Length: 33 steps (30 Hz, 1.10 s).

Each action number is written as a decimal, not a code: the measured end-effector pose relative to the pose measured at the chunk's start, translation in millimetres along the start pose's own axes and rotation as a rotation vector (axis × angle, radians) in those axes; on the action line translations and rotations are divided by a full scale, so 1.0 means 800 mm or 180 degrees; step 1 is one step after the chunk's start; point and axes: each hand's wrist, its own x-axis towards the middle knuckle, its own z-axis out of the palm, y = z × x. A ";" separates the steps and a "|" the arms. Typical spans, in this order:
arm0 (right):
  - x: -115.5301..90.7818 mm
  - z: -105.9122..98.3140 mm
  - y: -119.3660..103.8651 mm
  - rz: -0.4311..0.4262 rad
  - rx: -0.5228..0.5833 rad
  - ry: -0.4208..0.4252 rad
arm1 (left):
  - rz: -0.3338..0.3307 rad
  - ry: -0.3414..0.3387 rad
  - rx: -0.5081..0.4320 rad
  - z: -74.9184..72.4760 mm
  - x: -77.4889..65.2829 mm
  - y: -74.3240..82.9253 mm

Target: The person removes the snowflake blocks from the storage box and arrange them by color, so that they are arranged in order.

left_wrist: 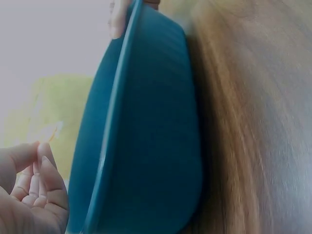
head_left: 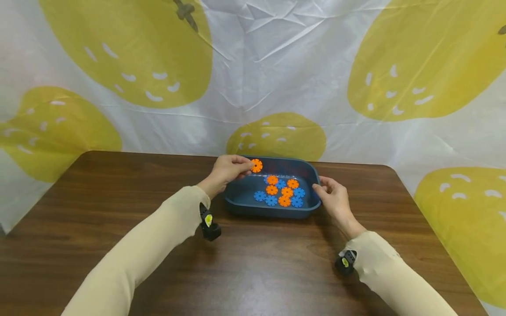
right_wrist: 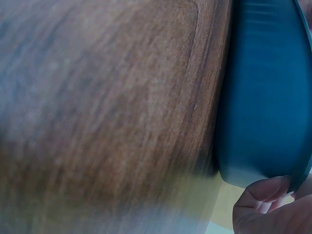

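Note:
My left hand (head_left: 230, 170) pinches an orange notched disc (head_left: 256, 165) between thumb and fingertips, over the back left part of a dark blue basin (head_left: 272, 212). In the left wrist view the disc shows only as a thin orange edge at the fingertips (left_wrist: 45, 151). The right hand (head_left: 334, 197) grips the basin's right rim, thumb on the near side and fingers behind. Inside the basin lie several orange discs (head_left: 284, 201) and several blue discs (head_left: 259, 196) of the same notched shape, loosely spread over the middle and right of its floor.
The basin stands on a brown wooden table (head_left: 253, 259), near its back edge. Right behind the table hangs a white cloth (head_left: 253, 87) printed with big yellow fruit. A small black camera is strapped to each wrist, below the cream sleeves (head_left: 150, 241).

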 end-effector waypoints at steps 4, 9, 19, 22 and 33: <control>-0.001 0.000 -0.002 0.0005 -0.0002 0.0003 | -0.0035 0.0032 -0.0092 -0.021 -0.003 -0.002; 0.001 0.000 0.000 -0.0008 0.0005 0.0002 | -0.0075 0.0061 -0.0364 -0.049 -0.005 -0.009; 0.003 -0.003 0.002 0.0008 -0.0007 -0.0014 | -0.0267 0.0217 -0.0602 -0.100 -0.004 -0.041; 0.003 -0.004 0.002 0.0006 -0.0034 0.0003 | -0.0350 0.0259 -0.0579 -0.111 -0.002 -0.052; 0.000 -0.006 0.000 0.0007 -0.0047 -0.0021 | -0.0577 0.0416 -0.0225 -0.127 0.004 -0.083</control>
